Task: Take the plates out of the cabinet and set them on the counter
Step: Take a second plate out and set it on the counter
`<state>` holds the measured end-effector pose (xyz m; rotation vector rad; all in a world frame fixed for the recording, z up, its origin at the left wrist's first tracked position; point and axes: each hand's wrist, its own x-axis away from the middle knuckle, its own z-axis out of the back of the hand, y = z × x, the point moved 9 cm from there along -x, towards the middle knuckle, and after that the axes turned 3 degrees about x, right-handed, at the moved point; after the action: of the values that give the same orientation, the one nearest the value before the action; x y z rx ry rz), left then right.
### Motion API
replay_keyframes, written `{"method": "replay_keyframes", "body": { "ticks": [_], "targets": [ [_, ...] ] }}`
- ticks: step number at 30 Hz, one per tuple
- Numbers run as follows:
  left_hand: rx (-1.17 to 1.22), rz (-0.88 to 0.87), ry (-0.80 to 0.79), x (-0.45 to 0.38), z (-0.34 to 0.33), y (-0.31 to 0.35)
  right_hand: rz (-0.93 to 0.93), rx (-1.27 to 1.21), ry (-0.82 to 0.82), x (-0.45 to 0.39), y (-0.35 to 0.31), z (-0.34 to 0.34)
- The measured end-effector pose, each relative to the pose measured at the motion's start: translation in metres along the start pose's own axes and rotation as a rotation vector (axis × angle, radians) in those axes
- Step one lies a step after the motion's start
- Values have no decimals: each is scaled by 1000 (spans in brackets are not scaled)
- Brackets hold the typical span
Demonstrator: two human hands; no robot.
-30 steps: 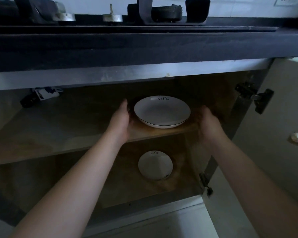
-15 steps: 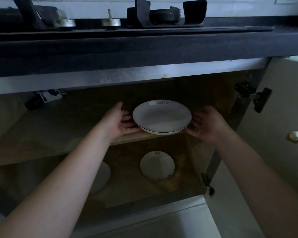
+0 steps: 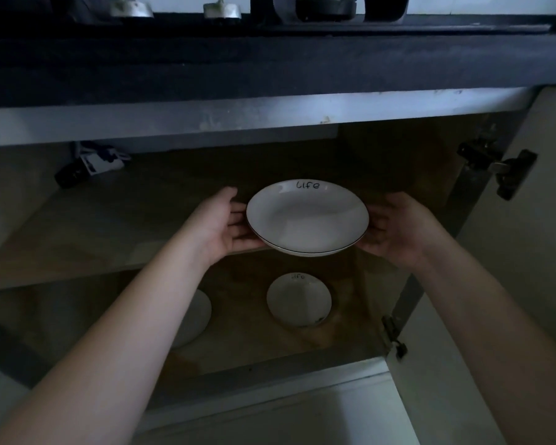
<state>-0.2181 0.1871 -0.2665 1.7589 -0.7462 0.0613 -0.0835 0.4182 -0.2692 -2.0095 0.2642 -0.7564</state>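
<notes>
A white plate (image 3: 307,218) with "life" written on its far rim is held level at the front edge of the upper shelf (image 3: 109,239) of the open cabinet. My left hand (image 3: 227,224) grips its left rim and my right hand (image 3: 395,228) grips its right rim. On the cabinet floor below lies a second, smaller-looking white plate (image 3: 298,299). A third white plate (image 3: 195,316) lies to its left, mostly hidden behind my left forearm. The dark counter (image 3: 270,62) runs above the cabinet.
A gas stove (image 3: 321,8) with burner supports sits on the counter top. The cabinet door (image 3: 527,252) stands open at the right, with hinges (image 3: 501,171) on its frame. A dark and white item (image 3: 90,163) lies at the back left of the upper shelf.
Both hands closed on the plate's rims and lifted it off the upper shelf, bringing it forward to the shelf's front edge. The plates on the cabinet floor have not moved.
</notes>
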Motion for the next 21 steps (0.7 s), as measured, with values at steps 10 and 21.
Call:
{"method": "replay_keyframes", "body": {
  "ticks": [10, 21],
  "targets": [
    [11, -125, 25, 25, 10, 2, 41, 29, 12, 1, 9, 7],
    [24, -14, 238, 94, 19, -9, -81, 193, 152, 71, 4, 0]
  ]
}}
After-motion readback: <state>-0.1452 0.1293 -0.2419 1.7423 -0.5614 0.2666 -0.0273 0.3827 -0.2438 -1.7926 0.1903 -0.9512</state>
